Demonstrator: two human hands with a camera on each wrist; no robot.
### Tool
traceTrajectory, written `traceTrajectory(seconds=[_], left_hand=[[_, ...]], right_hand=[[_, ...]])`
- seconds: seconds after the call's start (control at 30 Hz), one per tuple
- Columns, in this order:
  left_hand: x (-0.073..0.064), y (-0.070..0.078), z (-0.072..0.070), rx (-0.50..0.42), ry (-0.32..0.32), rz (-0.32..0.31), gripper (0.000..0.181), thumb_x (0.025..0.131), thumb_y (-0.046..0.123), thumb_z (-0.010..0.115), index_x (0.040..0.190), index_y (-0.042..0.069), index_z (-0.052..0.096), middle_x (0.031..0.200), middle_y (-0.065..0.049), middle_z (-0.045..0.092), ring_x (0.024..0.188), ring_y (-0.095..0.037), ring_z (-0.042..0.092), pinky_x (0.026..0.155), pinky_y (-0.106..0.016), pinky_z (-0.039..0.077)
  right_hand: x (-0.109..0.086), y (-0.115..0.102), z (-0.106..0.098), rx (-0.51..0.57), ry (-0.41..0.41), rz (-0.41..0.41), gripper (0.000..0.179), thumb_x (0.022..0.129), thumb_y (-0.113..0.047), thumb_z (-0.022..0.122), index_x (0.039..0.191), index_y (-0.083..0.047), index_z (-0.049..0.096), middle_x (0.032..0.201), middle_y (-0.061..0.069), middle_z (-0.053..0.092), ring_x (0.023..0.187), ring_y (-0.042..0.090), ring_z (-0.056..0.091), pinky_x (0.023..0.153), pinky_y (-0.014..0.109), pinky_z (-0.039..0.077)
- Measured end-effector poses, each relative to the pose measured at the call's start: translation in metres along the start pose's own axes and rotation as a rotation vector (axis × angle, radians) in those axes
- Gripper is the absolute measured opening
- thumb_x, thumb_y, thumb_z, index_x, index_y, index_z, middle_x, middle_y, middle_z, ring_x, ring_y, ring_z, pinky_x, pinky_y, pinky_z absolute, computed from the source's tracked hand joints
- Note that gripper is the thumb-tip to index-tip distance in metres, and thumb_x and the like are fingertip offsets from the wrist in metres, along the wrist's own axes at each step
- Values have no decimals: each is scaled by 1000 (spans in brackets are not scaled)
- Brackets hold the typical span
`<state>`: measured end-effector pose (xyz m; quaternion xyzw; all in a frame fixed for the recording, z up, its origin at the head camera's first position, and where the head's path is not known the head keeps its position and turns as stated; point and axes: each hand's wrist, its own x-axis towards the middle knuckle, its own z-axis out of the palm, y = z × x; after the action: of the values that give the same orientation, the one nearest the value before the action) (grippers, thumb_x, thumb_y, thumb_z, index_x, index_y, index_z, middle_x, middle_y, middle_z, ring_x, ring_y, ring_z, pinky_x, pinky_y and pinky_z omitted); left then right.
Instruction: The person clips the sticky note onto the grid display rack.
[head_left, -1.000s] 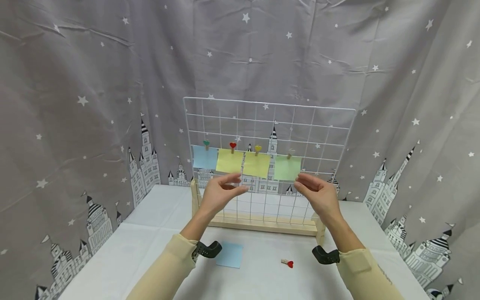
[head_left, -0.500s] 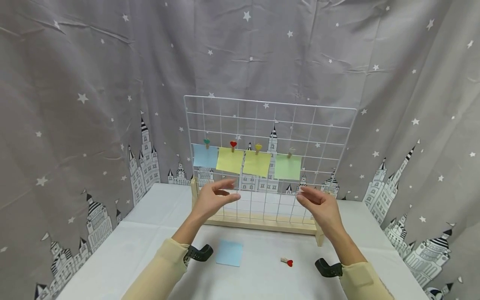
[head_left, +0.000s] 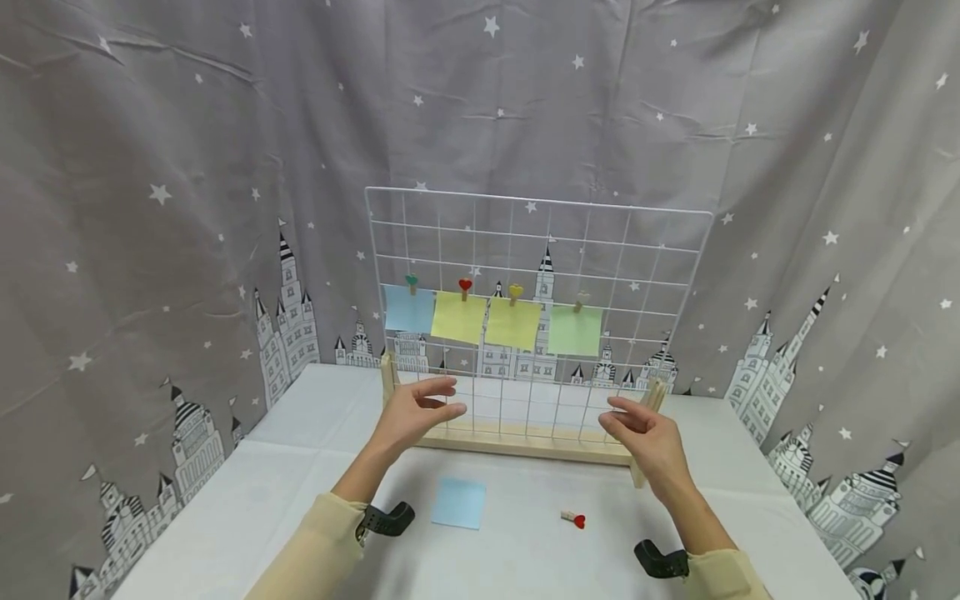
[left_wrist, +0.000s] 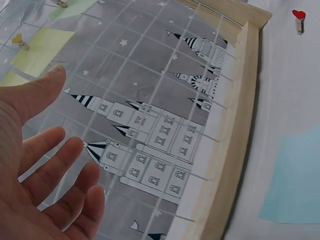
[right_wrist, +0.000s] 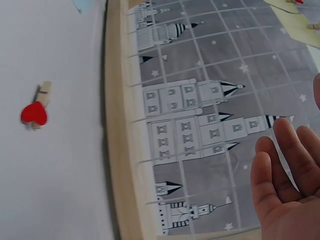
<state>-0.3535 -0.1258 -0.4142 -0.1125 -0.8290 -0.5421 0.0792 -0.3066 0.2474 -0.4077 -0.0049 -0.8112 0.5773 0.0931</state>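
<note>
My left hand [head_left: 411, 417] hovers in front of the lower left of a white wire grid [head_left: 517, 398], fingers relaxed and holding nothing. At the grid's lower right, my right hand [head_left: 651, 440] is likewise bare, its fingers loosely bent. Clipped in a row on the grid are a blue sticky note [head_left: 408, 312], two yellow notes [head_left: 458, 319] and a green note [head_left: 574, 332], each under a small heart clothespin. Another blue sticky note [head_left: 458, 503] lies on the table below, nearer the left hand. A red heart clothespin [head_left: 573, 519] lies right of it, also seen in the right wrist view.
The grid stands upright in a wooden base [head_left: 525, 445] on a white-covered table [head_left: 300, 475]. Behind it hangs a grey curtain [head_left: 480, 108] printed with stars and castles. Both wrists wear black straps with camera mounts.
Both hands have drawn down and away from the clipped notes, the left one moving leftward and the right one slightly rightward. The notes and the loose clothespin have stayed in place.
</note>
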Motion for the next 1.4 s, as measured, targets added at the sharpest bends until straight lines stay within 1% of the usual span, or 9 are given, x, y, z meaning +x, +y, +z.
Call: traceTrajectory(seconds=[0.07,0.2,0.43,0.57,0.7,0.77,0.93,1.23,1.4], left_hand=[[-2,-3,1,-4,4,-10,57,83,41,87,134,21,70,127,-6,73,109,-24,69,86,-37,59],[-6,-11,2,-12,9,-31,57,81,40,88,132,21,71,125,-5,73,107,-23,70,84,-36,59],[-11,-21,5,-28,25,-46,56,80,39,89,130,21,72,122,-4,74,105,-23,70,82,-35,58],[-13,-25,8,-35,30,-39,55,80,38,89,129,19,72,121,-5,75,105,-23,70,81,-35,58],[-16,-30,10,-47,23,-61,58,80,38,89,131,17,71,122,-5,74,104,-22,70,82,-34,57],[-17,-32,11,-53,20,-71,58,80,38,89,131,16,71,122,-5,74,104,-22,70,83,-34,57],[-21,-37,13,-57,24,-78,54,81,38,89,128,19,72,122,-5,74,104,-23,70,83,-35,58],[-26,-47,20,-57,29,-57,48,83,30,88,125,13,73,118,-9,75,101,-25,72,82,-37,60],[-29,-53,23,-47,26,-65,48,83,30,87,126,13,73,119,-8,75,102,-24,70,83,-36,58]], right_hand=[[-2,4,1,-3,7,3,58,92,-38,79,141,-11,63,126,12,73,107,6,67,96,26,53],[-4,15,4,4,15,15,55,92,-37,79,138,-11,65,123,12,74,106,8,67,90,19,52],[-8,29,13,14,18,38,55,90,-38,80,136,-10,66,120,10,75,106,11,68,97,31,54],[-10,35,19,29,17,31,53,89,-36,81,134,-10,68,118,8,75,104,9,67,91,22,54],[-11,39,24,40,9,31,53,89,-35,82,132,-9,69,120,8,75,105,9,66,85,15,53],[-13,41,27,39,8,34,53,89,-34,82,132,-7,69,120,9,74,105,11,65,84,15,53],[-16,47,30,38,9,41,53,88,-32,83,132,-5,68,119,10,74,106,14,66,82,17,53],[-20,56,34,63,1,61,52,88,-27,84,131,-1,69,115,10,76,102,12,67,81,18,54],[-21,61,36,86,3,78,49,89,-23,83,130,0,68,115,10,76,100,11,67,81,17,54]])
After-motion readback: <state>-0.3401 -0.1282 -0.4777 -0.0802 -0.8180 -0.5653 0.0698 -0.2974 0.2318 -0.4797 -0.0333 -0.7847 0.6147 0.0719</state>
